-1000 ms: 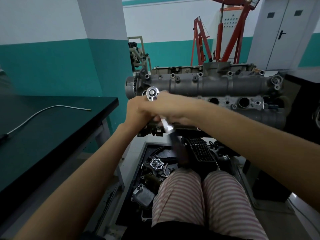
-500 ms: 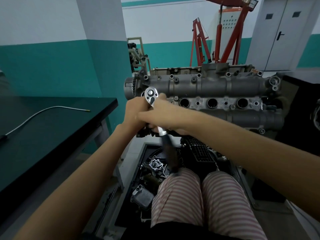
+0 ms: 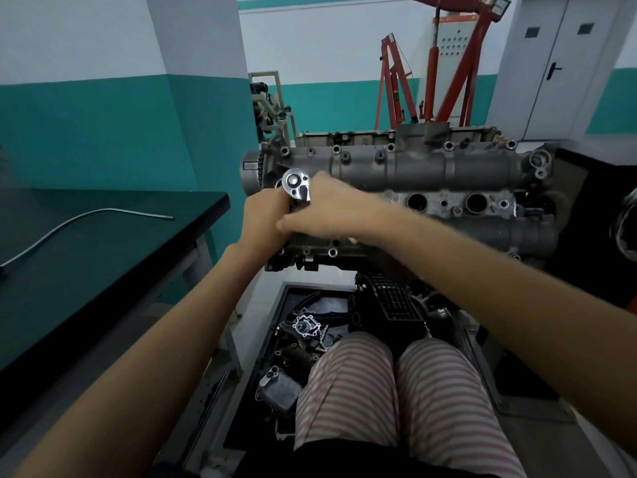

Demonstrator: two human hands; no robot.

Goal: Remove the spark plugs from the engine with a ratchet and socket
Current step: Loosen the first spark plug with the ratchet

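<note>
The ratchet (image 3: 296, 185) stands over the leftmost plug well of the engine (image 3: 431, 174), its round head showing above both hands; the socket below is hidden. The left hand (image 3: 265, 219) wraps the tool just under the head, and the right hand (image 3: 331, 215) lies over the handle, though whether that grip is clenched cannot be told. If the hidden socket sits crooked, a hard pull could likely round the plug or slip, throwing knuckles against the casting's bolt bosses.
</note>
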